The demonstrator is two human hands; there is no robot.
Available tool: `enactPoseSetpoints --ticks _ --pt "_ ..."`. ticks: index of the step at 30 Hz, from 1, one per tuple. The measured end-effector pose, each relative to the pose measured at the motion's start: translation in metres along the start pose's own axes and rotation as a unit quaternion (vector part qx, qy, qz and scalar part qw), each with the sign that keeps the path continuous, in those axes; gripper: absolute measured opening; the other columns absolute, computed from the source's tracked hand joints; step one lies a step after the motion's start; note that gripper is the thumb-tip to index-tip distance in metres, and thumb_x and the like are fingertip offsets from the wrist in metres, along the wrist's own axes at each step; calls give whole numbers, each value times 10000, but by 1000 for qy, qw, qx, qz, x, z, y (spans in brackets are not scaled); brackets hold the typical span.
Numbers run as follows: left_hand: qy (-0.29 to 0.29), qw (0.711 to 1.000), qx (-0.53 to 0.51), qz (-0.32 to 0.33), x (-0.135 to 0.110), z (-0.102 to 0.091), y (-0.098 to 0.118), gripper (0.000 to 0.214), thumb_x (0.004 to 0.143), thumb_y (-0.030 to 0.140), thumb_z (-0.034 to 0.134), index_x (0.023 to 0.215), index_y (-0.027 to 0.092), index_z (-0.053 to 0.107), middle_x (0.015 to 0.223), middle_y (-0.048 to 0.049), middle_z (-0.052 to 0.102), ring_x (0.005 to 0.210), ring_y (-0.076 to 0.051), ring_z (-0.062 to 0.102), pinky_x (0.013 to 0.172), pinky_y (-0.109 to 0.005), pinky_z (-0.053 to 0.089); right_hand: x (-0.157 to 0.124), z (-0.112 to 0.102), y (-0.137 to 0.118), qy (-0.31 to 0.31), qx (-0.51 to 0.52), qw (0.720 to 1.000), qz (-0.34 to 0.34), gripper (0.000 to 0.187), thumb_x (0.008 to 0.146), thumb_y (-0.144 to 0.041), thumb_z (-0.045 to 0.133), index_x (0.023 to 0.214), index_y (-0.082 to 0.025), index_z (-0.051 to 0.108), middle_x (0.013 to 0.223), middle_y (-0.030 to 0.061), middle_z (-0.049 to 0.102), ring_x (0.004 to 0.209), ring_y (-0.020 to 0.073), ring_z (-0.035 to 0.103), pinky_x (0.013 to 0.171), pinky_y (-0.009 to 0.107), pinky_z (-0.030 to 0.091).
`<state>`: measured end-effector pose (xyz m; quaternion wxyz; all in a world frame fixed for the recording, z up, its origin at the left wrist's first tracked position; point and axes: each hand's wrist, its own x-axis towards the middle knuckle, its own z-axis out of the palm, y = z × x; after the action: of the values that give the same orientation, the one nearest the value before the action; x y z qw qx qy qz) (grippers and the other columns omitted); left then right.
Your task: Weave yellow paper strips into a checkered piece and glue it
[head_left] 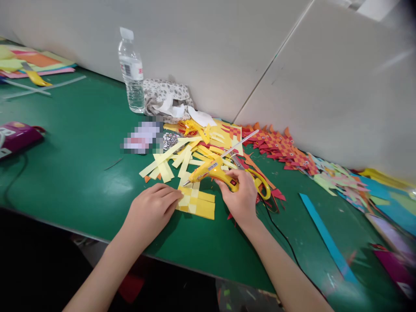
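Observation:
My right hand [241, 197] grips a yellow hot-glue gun [211, 171], its nozzle pointing left and down at a woven piece of yellow paper strips [198, 201]. A clear glue stick [240, 142] pokes out of the gun's back. My left hand [152, 210] lies on the green table [81, 156], fingers curled, its fingertips pressing the woven piece's left edge. Behind the piece lies a heap of loose yellow paper strips [182, 156]. The gun's black cord [286, 240] runs back toward me past my right forearm.
Yellow-handled scissors [260, 180] lie by my right hand. A water bottle [131, 71] and patterned cloth [164, 97] stand by the wall. Woven red-orange pieces [279, 147], pastel ones [341, 180] and a blue strip [326, 238] lie right. A purple object [16, 136] sits left.

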<state>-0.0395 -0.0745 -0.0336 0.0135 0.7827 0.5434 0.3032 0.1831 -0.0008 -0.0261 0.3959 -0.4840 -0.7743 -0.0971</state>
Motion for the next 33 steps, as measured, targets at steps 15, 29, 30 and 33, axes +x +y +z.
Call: enactPoseSetpoints --ticks 15,29,30,33 --pt "0 1000 1 -3 -1 0 -1 225 843 181 458 888 217 675 903 -8 718 854 -188 618 715 -316 510 1 -7 -1 16 -2 1000 -17 215 736 -229 651 882 -220 493 846 33 629 818 203 571 719 344 461" --pt "-9 1000 -1 -7 0 -2 1 223 846 179 457 895 222 671 924 -1 716 869 -193 616 723 -318 504 2 -6 -3 4 -2 1000 -30 210 736 -202 648 870 -217 487 835 41 628 810 210 557 719 346 463" --pt "-9 1000 -1 -8 0 -2 1 224 848 179 456 896 222 671 925 -2 716 869 -192 615 727 -318 502 2 -6 -3 4 -3 999 -33 214 735 -198 651 869 -215 486 836 42 629 806 208 555 716 342 462" --pt "-8 1000 -4 -8 0 -2 1 227 852 180 451 901 221 670 924 -3 715 868 -191 614 731 -318 500 1 -6 -4 8 -7 999 -42 211 740 -199 649 872 -215 485 832 38 630 792 202 549 712 337 458"
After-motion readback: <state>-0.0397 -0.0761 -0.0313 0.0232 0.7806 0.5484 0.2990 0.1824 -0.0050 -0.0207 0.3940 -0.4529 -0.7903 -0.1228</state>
